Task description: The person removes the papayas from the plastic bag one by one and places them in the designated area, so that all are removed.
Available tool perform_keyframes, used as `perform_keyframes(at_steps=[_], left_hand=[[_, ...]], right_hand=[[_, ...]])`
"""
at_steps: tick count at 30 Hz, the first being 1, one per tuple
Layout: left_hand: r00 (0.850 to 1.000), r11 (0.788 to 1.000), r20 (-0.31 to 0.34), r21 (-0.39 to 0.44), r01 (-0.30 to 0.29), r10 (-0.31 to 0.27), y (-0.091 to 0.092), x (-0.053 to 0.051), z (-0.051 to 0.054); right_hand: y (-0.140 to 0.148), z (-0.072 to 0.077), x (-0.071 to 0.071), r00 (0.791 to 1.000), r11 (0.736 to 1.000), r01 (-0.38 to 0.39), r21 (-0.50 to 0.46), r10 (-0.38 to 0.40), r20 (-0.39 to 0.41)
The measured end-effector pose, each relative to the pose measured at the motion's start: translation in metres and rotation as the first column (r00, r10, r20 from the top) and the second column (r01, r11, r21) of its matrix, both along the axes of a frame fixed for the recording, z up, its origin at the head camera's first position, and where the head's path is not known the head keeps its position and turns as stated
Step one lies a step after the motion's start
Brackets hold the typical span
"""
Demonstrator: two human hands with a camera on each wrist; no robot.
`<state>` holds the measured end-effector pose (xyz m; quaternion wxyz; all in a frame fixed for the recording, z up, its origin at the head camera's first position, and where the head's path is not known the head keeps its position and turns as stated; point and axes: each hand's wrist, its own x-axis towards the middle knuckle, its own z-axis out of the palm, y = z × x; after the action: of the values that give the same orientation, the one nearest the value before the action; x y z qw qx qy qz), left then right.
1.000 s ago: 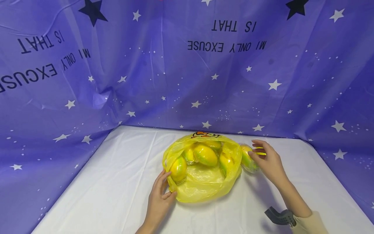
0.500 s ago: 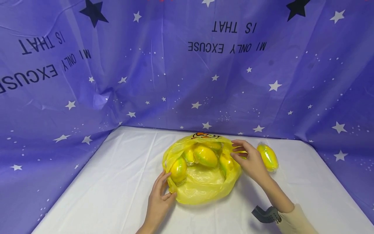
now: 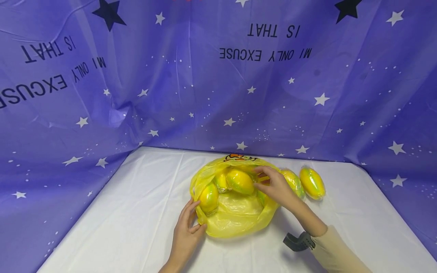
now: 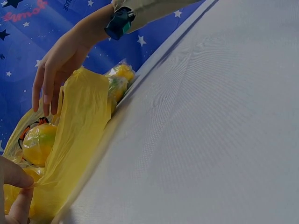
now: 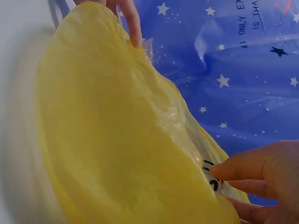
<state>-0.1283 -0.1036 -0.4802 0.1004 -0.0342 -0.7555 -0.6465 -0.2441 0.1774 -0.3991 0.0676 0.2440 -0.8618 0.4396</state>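
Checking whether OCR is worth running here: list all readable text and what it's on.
"MI ONLY EXCUSE": purple cloth, upside down in the head view, printed twice; the left copy runs into the frame edge.
"IS THAT": same cloth, also twice, upside down.
Red lettering on the cloth, left wrist view: too blurred to read.
Black-and-orange print on the yellow bag: foreshortened, can't be read.

Head view: looks forward and down from above, farthest off, over white table (image 3: 136, 216), yellow bag (image 3: 235, 227), left hand (image 3: 186, 229) and right hand (image 3: 280, 189) to starry backdrop (image 3: 205, 94). Left wrist view: looks across table, tilted, close to bag, towards right hand. Right wrist view: faces bag very near, also tilted. Common to all three: bag, both hands, backdrop.
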Motion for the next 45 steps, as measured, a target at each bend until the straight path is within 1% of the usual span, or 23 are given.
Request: perform_keyframes(at_steps=[6,10,14,17,26,31,34,39,45], left_hand=[[1.000,1.000,-0.007,-0.003,-0.014,0.014,0.000,0.000,-0.003],[1.000,1.000,0.010,0.009,-0.021,0.021,0.001,-0.001,-0.004],[1.000,1.000,0.016,0.011,-0.014,0.014,0.000,-0.001,-0.004],[1.000,1.000,0.016,0.010,-0.008,0.007,0.000,-0.001,-0.003],[1.000,1.000,-0.003,0.007,0.003,-0.003,0.000,-0.002,-0.003],[1.000,1.000,0.009,0.011,0.002,-0.002,0.000,-0.001,-0.003],[1.000,1.000,0.013,0.010,0.000,0.000,0.000,0.000,-0.003],[1.000,1.000,0.017,0.013,-0.003,0.002,0.000,-0.001,-0.003],[1.000,1.000,0.018,0.005,0.000,0.000,0.000,-0.001,-0.003]], right_hand=[[-0.010,-0.002,-0.007,0.999,0.999,-0.025,0.047,0.023,0.039],[-0.015,-0.005,-0.011,0.999,0.994,-0.031,0.107,0.028,0.029],[-0.019,-0.008,-0.014,1.000,0.986,-0.030,0.167,0.029,0.009],[-0.022,-0.010,-0.016,1.000,0.981,-0.028,0.191,0.027,0.008],[-0.026,-0.011,-0.018,0.997,0.965,-0.075,0.251,0.066,0.045],[-0.028,-0.013,-0.018,0.995,0.957,-0.098,0.272,0.094,0.025],[-0.029,-0.013,-0.018,0.995,0.955,-0.104,0.277,0.101,0.027],[-0.031,-0.013,-0.016,0.996,0.954,-0.088,0.286,0.076,0.053],[-0.032,-0.017,-0.014,0.998,0.955,-0.060,0.290,0.049,0.046]])
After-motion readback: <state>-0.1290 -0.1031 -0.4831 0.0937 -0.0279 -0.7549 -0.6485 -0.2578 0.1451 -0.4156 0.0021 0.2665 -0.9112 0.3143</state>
